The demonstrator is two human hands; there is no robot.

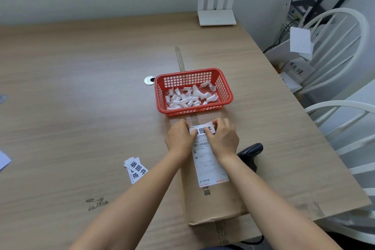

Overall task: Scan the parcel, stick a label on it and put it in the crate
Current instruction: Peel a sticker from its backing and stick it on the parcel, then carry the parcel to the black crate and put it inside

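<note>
A long brown cardboard parcel (213, 201) lies lengthwise on the wooden table, a white shipping sheet (207, 166) stuck along its top. At the parcel's far end a small white label (202, 129) with black characters rests on it. My left hand (179, 138) presses the label's left edge and my right hand (223, 137) presses its right edge, fingers partly covering the print. Just beyond the parcel stands a red plastic crate (227, 95) holding several white paper backing strips. A dark barcode scanner (251, 151) lies to the right of the parcel, partly hidden by my right forearm.
A small stack of spare labels (136, 168) lies left of my left arm. A white router (216, 16) stands at the table's far edge. White chairs (345, 50) stand close to the table's right edge. A metal grommet (149, 80) sits left of the crate.
</note>
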